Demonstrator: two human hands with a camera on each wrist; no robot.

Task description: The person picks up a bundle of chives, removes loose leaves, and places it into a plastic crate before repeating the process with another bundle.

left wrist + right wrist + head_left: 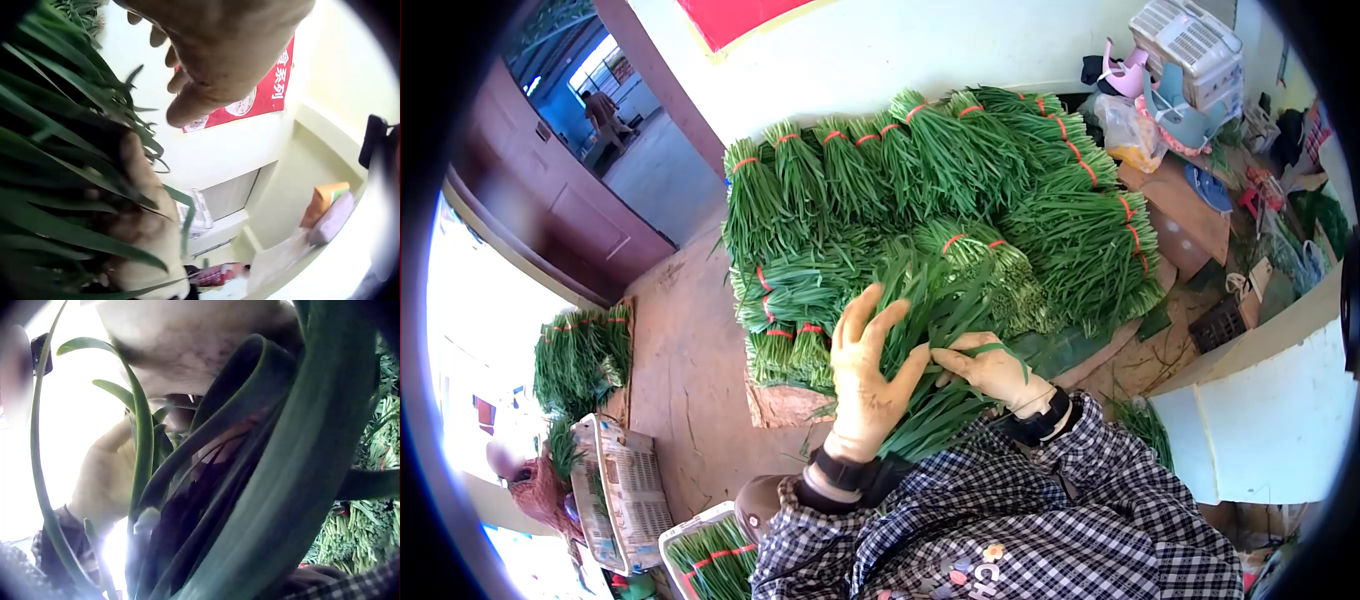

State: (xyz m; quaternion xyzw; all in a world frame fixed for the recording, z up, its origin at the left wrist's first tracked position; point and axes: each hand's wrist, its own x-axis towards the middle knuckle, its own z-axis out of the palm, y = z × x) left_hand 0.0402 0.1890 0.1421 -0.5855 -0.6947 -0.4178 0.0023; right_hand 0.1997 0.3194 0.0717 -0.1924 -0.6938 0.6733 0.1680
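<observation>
A loose bunch of garlic chives (935, 405), with long flat green leaves, lies in front of the person's body. The left hand (863, 385), in a pale glove, stands at the bunch's left side with its fingers raised and spread. Its thumb reaches the right hand's fingertips. From the other side, the right hand (992, 378), gloved alike, pinches some leaves between thumb and fingers. In the left wrist view, leaves partly cover the right hand (150, 240). Broad leaves (269, 469) hide much of the right fingers in the right wrist view.
Beyond the hands, banded chive bundles (830, 170) are stacked against the wall. More bundles (580, 355) stand at left near a white crate (625, 480). Another crate (675, 545) holds chives beside the person. A white panel (1260, 430) stands at right. Someone (603, 115) is beyond the doorway.
</observation>
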